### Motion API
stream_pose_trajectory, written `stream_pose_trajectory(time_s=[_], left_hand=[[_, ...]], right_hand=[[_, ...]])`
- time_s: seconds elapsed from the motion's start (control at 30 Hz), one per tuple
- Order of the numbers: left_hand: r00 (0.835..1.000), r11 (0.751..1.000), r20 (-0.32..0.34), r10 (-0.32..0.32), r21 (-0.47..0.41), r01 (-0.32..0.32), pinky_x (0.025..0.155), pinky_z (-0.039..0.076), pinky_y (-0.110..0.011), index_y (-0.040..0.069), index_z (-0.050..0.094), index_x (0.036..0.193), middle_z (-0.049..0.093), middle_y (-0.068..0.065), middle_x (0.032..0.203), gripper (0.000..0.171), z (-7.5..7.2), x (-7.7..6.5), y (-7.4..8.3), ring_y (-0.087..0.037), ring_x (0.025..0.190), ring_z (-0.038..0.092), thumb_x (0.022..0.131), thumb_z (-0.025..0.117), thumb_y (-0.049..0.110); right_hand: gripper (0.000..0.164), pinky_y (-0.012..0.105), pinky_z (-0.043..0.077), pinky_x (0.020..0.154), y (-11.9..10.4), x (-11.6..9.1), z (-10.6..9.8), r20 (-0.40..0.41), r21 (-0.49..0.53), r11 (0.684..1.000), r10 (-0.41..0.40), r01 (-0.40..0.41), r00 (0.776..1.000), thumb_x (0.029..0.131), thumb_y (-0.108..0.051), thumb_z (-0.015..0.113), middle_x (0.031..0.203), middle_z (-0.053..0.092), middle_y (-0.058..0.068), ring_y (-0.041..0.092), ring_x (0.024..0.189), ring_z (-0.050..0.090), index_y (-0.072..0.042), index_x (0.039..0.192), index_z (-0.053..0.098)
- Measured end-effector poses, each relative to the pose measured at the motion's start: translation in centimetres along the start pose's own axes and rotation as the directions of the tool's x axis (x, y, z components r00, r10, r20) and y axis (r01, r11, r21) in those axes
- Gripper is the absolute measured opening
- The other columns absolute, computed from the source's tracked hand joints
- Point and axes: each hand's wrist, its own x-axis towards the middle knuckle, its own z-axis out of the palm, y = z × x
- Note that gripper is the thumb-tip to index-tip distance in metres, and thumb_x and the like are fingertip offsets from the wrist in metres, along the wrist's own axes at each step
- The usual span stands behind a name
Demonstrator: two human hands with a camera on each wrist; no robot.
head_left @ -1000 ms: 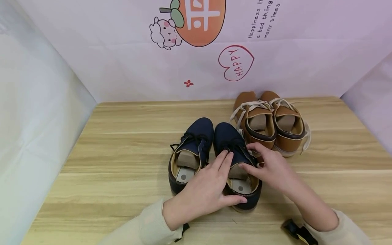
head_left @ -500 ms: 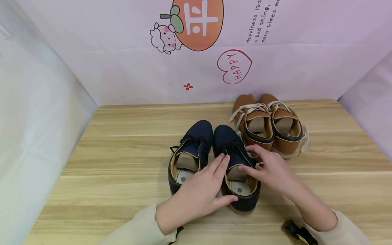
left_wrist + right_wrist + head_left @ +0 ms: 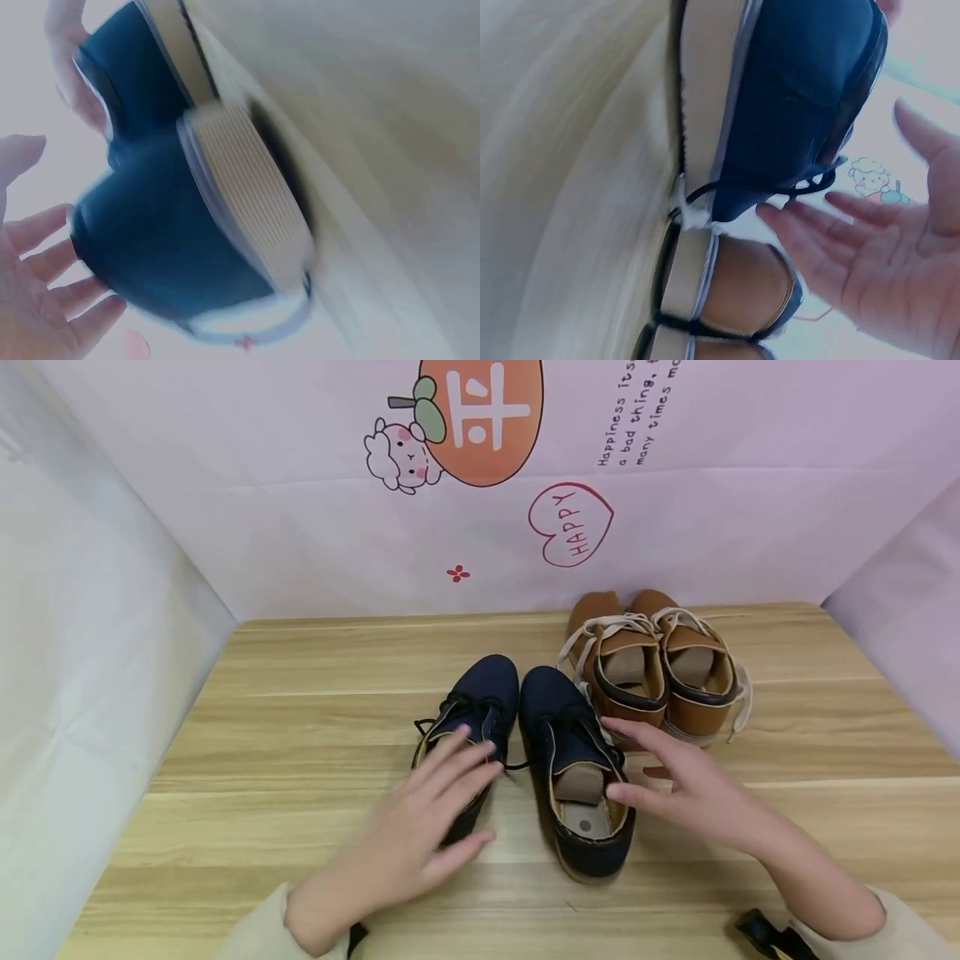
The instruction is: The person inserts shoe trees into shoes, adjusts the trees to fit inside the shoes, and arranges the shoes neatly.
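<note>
Two navy lace-up shoes stand side by side on a wood-grain surface, toes away from me. My left hand (image 3: 405, 835), slightly blurred with fingers spread, hovers over the rear of the left navy shoe (image 3: 487, 681) and hides part of it. In the left wrist view its fingertips are close to a navy heel (image 3: 157, 225); whether they touch is unclear. To the right of the right navy shoe (image 3: 551, 693) is my right hand (image 3: 697, 785), thumb and fingers apart, holding nothing. The right wrist view shows its fingertips near the black lace (image 3: 780, 192).
Behind and to the right stands a pair of brown shoes, the left brown shoe (image 3: 636, 707) beside the right brown shoe (image 3: 697, 720), with loose cream laces. A printed white backdrop (image 3: 337, 552) rises behind the wood-grain surface (image 3: 300, 718).
My left hand has left the right navy shoe and moved left over the other one. The right hand has drawn slightly back to the right. The shoes stay in place.
</note>
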Motion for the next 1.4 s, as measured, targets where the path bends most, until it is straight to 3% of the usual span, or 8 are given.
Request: stream_pose_trajectory(time_s=[0.13,0.3,0.6,0.67,0.93,1.07,1.23,1.4], left_hand=[[0.991,0.991,0.023,-0.134,-0.005,0.135,0.116,0.034,-0.054,0.006,0.04,0.151,0.034,-0.012,0.16,0.091,-0.9,-1.3,-1.8,-0.035,0.151,0.025,0.082,0.073,0.056],[0.951,0.961,0.156,-0.266,-0.032,0.274,0.118,0.03,-0.052,0.009,0.017,0.16,0.024,-0.014,0.164,0.13,-1.3,-2.1,-3.6,-0.034,0.152,0.022,0.063,0.081,0.068],[0.898,0.933,0.312,-0.311,-0.081,0.351,0.117,0.035,-0.049,0.013,0.013,0.161,0.029,-0.012,0.163,0.128,-1.3,-1.7,-5.1,-0.031,0.147,0.035,0.067,0.078,0.07],[0.891,0.927,0.326,-0.314,-0.095,0.362,0.116,0.036,-0.049,0.013,0.012,0.161,0.028,-0.011,0.163,0.127,-1.2,-1.6,-5.1,-0.031,0.146,0.037,0.068,0.078,0.069],[0.904,0.936,0.31,-0.296,-0.094,0.339,0.113,0.041,-0.045,0.009,0.016,0.159,0.034,-0.013,0.16,0.122,-0.7,-1.0,-4.8,-0.03,0.141,0.045,0.071,0.078,0.067],[0.911,0.944,0.306,-0.278,-0.091,0.319,0.113,0.041,-0.044,0.007,0.016,0.158,0.035,-0.016,0.159,0.12,-0.5,-0.8,-4.7,-0.03,0.14,0.045,0.073,0.077,0.066],[0.914,0.945,0.295,-0.278,-0.088,0.316,0.112,0.042,-0.045,0.006,0.017,0.158,0.037,-0.017,0.157,0.12,-0.4,-0.7,-4.6,-0.031,0.14,0.046,0.074,0.077,0.066],[0.914,0.946,0.288,-0.286,-0.064,0.317,0.112,0.041,-0.047,0.003,0.017,0.158,0.036,-0.021,0.157,0.121,-0.4,-0.6,-4.3,-0.033,0.141,0.044,0.073,0.075,0.068]], right_hand=[[0.102,0.054,0.053,0.094,0.9,-0.9,0.2,0.106,0.002,0.998,-0.068,0.068,0.992,0.08,-0.03,0.082,0.162,0.029,0.012,0.034,0.139,0.043,-0.02,0.16,0.019],[0.124,0.058,0.048,0.097,1.5,-1.6,0.6,0.193,0.04,0.997,-0.076,0.069,0.978,0.07,-0.039,0.086,0.167,0.014,0.013,0.009,0.148,0.021,-0.025,0.161,0.004],[0.114,0.057,0.05,0.095,1.2,-1.1,1.4,0.176,-0.01,0.998,-0.061,0.063,0.982,0.077,-0.058,0.075,0.165,0.02,0.017,0.042,0.14,0.037,-0.025,0.162,0.006],[0.114,0.053,0.052,0.094,1.1,-1.0,1.5,0.169,-0.023,0.998,-0.049,0.053,0.984,0.076,-0.058,0.076,0.165,0.021,0.015,0.03,0.127,0.053,-0.027,0.161,0.007],[0.111,0.044,0.053,0.092,0.7,-0.3,1.8,0.164,-0.054,0.998,-0.031,0.041,0.986,0.077,-0.059,0.075,0.165,0.022,0.014,0.009,0.092,0.061,-0.029,0.161,0.008],[0.112,0.039,0.05,0.089,0.6,-0.1,1.9,0.182,-0.046,0.999,-0.009,0.017,0.983,0.077,-0.059,0.076,0.166,0.019,0.014,-0.002,0.054,0.039,-0.03,0.161,0.008],[0.111,0.044,0.051,0.094,0.3,0.1,2.1,0.178,-0.052,0.999,0.006,0.003,0.984,0.077,-0.062,0.074,0.167,0.016,0.012,0.012,0.094,0.064,-0.03,0.161,0.008],[0.111,0.056,0.044,0.104,0.0,0.5,2.4,0.178,-0.038,0.999,0.013,-0.007,0.984,0.078,-0.062,0.074,0.168,0.012,0.01,0.037,0.142,0.04,-0.029,0.161,0.008]])
